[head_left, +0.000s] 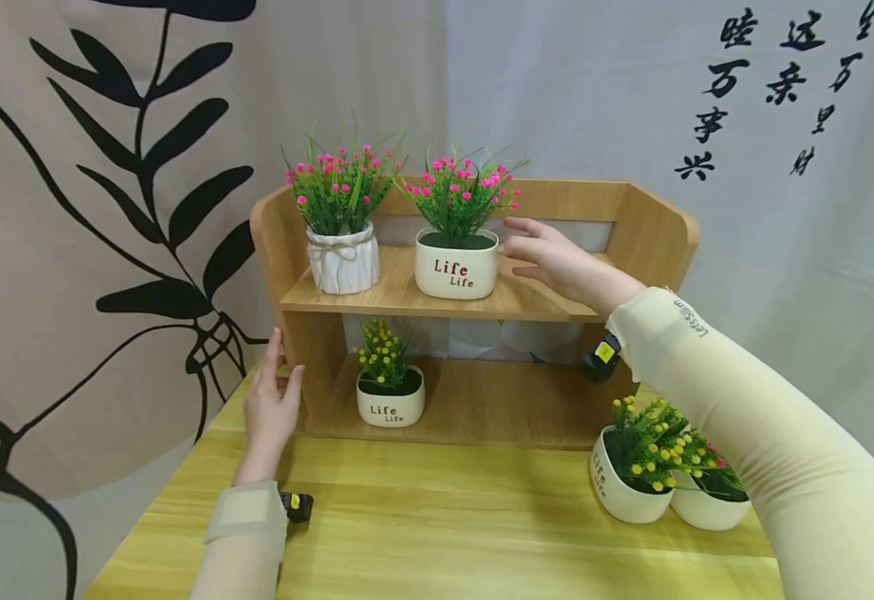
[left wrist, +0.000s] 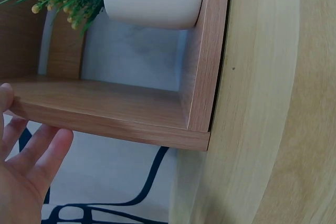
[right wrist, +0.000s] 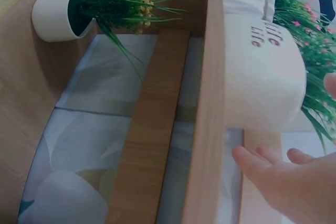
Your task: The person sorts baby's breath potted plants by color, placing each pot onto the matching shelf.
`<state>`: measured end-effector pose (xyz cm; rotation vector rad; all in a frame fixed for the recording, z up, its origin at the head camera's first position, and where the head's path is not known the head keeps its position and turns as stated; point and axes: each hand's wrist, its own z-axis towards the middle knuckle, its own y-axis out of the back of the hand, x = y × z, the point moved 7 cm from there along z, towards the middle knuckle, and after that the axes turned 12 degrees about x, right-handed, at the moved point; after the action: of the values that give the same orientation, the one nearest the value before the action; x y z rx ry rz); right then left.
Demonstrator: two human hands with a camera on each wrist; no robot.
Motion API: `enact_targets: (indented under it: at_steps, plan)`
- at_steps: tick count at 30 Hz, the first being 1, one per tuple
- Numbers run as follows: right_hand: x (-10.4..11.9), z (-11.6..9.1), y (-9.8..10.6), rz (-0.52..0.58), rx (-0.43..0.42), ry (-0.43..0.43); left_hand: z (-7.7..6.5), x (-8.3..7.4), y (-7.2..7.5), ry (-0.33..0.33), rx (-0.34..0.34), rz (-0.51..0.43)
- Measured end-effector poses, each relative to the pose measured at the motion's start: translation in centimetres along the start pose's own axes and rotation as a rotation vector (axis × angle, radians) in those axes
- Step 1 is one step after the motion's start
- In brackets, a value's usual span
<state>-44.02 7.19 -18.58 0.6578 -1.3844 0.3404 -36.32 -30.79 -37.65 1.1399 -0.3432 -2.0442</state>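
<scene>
Head view: right hand (head_left: pixel 552 260), released; pink pot (head_left: pixel 456 271) on the shelf (head_left: pixel 654 237), just beside its fingertips, seemingly placed; tied pot (head_left: pixel 344 263) farther left. Left hand (head_left: pixel 272 410), fingers uncurled, at the shelf's edge; yellow pot (head_left: pixel 392 407) to its right. We count three shelved; a pair (head_left: pixel 630 498), seemingly left, on the bench (head_left: pixel 444 533) below the right hand.

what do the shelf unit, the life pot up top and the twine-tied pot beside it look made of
Shelf unit: wood or wood-effect board, matte, judging by its grain.
Upper Life pot: probably ceramic, maybe plastic; smooth, softly glossy cream.
Twine-tied pot: perhaps ceramic or resin, matte white and ridged.
</scene>
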Motion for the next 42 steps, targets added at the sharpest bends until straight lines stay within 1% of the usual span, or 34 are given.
enact_targets:
  at_steps: [5,9,12,17,20,22,25,28,31,35,38,42]
  plan:
    - [0.4,-2.3,0.7,-0.029,0.006,-0.01,0.1,0.1,-0.1,-0.002,-0.006,-0.005]
    - [0.4,-4.5,0.1,-0.041,0.036,-0.014,0.1,0.0,-0.1,-0.007,-0.007,-0.007]
    - [0.4,-6.1,-1.2,-0.049,0.093,-0.013,0.1,0.0,-0.1,-0.008,-0.007,-0.011]
    - [-0.2,-8.5,-4.3,-0.059,0.215,0.008,0.2,0.2,-0.1,-0.012,-0.012,-0.011]
    - [-0.9,-10.0,-6.2,-0.097,0.277,0.002,0.1,0.3,-0.1,-0.021,-0.021,-0.012]
    - [-1.5,-11.0,-7.3,-0.132,0.313,-0.008,0.1,0.3,-0.1,-0.025,-0.021,-0.013]
    - [-2.7,-12.5,-8.8,-0.188,0.343,-0.032,0.2,0.2,-0.2,-0.023,-0.016,-0.014]
    - [-4.2,-13.9,-10.3,-0.199,0.374,-0.042,0.1,0.1,-0.1,-0.019,-0.014,-0.017]
    - [-5.8,-15.3,-11.8,-0.159,0.413,-0.037,0.1,0.2,-0.1,-0.017,-0.014,-0.018]
    - [-7.5,-17.1,-13.5,-0.084,0.457,-0.005,0.1,0.3,0.0,-0.012,-0.014,-0.025]
    - [-8.8,-18.5,-14.0,-0.068,0.453,0.017,0.1,0.3,0.0,-0.007,-0.015,-0.028]
    - [-10.8,-20.6,-13.7,-0.04,0.399,0.032,0.1,0.1,-0.2,-0.011,-0.011,-0.025]
